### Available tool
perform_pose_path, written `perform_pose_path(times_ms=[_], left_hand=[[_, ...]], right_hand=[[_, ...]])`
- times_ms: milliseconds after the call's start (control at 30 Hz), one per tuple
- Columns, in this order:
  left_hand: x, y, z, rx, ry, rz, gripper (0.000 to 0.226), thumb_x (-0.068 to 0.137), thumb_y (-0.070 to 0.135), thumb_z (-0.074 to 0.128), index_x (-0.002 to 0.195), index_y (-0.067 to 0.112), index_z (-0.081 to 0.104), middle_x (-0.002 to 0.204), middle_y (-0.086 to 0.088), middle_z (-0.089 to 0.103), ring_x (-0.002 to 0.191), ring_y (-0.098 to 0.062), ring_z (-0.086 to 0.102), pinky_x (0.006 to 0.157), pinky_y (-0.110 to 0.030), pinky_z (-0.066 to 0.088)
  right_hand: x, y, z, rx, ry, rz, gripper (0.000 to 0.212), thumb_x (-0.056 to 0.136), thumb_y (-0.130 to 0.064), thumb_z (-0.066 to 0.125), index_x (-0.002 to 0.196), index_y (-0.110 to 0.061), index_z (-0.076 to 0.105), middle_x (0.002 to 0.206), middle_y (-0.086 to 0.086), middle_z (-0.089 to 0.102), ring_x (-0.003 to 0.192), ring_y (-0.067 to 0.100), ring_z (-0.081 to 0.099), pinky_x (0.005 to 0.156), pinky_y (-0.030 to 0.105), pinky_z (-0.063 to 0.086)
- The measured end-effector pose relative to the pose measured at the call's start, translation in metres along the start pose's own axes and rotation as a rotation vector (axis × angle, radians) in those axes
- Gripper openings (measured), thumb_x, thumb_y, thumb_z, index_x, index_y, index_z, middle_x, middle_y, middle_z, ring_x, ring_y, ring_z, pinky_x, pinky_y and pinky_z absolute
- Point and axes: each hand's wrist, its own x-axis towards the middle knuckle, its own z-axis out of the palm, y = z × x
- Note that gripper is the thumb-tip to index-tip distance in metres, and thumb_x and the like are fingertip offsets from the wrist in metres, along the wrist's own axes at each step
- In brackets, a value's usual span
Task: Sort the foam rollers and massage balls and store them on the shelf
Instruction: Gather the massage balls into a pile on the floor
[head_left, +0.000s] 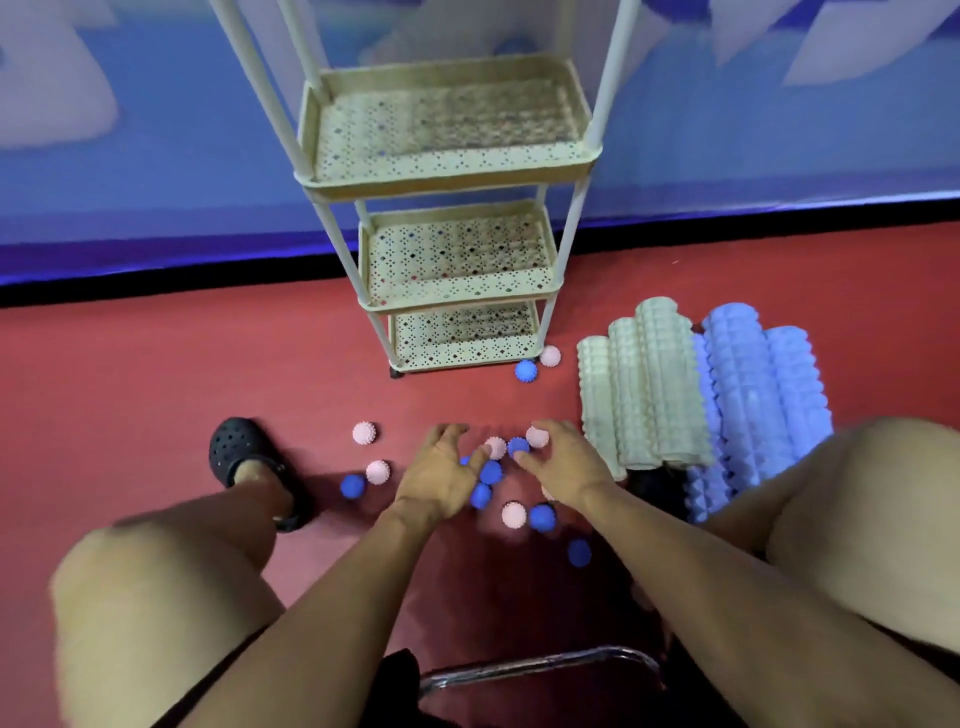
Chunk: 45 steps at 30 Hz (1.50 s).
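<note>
Both hands reach into the balls (491, 472) on the floor — left hand (441, 475) spread loose, right hand (563, 460) fingertips touching a blue ball (517, 446), gripping nothing; rollers (644, 384) lie beside the shelf (447, 171).

Shelf at the back, balls in front, rollers to the right

The shelf (457, 228) stands by the wall; massage balls (491, 473) lie scattered on the floor (156, 364) before it, two just beside its base, and foam rollers (691, 395) are stacked right of them.

A black perforated clog (244, 451) rests on the red floor (156, 374); a chrome chair frame (540, 665) curves below, blue wall (156, 156) behind.
</note>
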Motion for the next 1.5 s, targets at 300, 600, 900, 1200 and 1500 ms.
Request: perform_pose_path(times_ms=[300,600,900,1200,1500], left_hand=[[0.052,0.044,-0.004,0.067,-0.024,0.094,0.054,0.1,0.046,0.051,0.146,0.018,0.044,0.149,-0.003,0.039,0.132,-0.024,0.049,0.113,-0.032,0.034],[0.215,0.043,0.074,0.254,-0.221,0.067,0.051,0.101,0.031,0.053,0.147,0.013,0.04,0.151,-0.006,0.04,0.133,-0.026,0.047,0.108,-0.029,0.034],[0.341,-0.02,0.165,-0.104,-0.068,-0.315,0.047,0.078,0.053,0.074,0.117,0.029,0.063,0.108,0.0,0.07,0.1,-0.026,0.067,0.092,-0.049,0.055],[0.317,0.007,0.17,-0.136,0.088,-0.422,0.049,0.078,0.047,0.08,0.112,0.016,0.065,0.1,-0.003,0.072,0.093,-0.026,0.067,0.088,-0.04,0.054],[0.172,-0.025,0.136,-0.081,-0.025,-0.432,0.05,0.078,0.051,0.078,0.109,0.012,0.068,0.092,-0.006,0.073,0.088,-0.024,0.068,0.074,-0.032,0.048]], right_hand=[[0.057,0.016,-0.054,-0.129,0.026,-0.006,0.068,0.088,-0.051,0.067,0.147,-0.026,0.046,0.149,-0.003,0.045,0.134,0.019,0.048,0.109,0.038,0.042],[0.231,0.085,-0.03,-0.165,-0.137,0.045,0.08,0.091,-0.04,0.066,0.157,-0.017,0.026,0.164,0.0,0.024,0.141,0.026,0.042,0.111,0.038,0.04],[0.34,0.124,0.026,-0.186,0.072,-0.111,0.051,0.097,-0.014,0.048,0.147,-0.019,0.044,0.151,0.006,0.041,0.121,0.034,0.057,0.095,0.045,0.045],[0.314,0.119,0.013,-0.37,0.218,0.005,0.042,0.084,-0.026,0.064,0.119,-0.003,0.059,0.114,0.01,0.065,0.095,0.027,0.069,0.075,0.035,0.051],[0.171,0.136,0.049,0.14,0.021,0.426,0.042,0.085,-0.042,0.064,0.116,-0.014,0.057,0.118,0.012,0.062,0.11,0.033,0.06,0.091,0.043,0.05]])
